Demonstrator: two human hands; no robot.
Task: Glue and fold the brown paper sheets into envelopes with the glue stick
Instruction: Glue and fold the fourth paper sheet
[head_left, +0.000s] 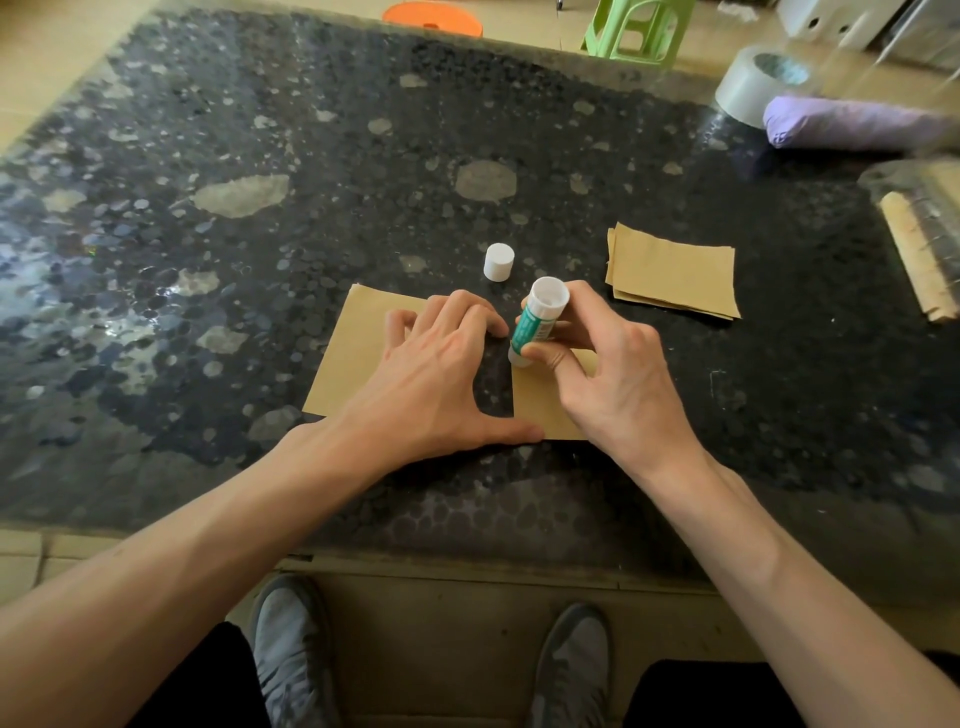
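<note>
Both hands were engaged: the left hand (441, 374), fingers spread, pinned flat the brown paper (358, 358), judged light and limp, while the right hand (608, 384) curled round the rigid glue stick (535, 325) mid-barrel, lower end touching paper just beside the left fingertips.

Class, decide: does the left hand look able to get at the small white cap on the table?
Probably yes: the left hand holds nothing, lying flat on the brown paper sheet, and the small white cylindrical cap stands just beyond it, nothing between.
</note>
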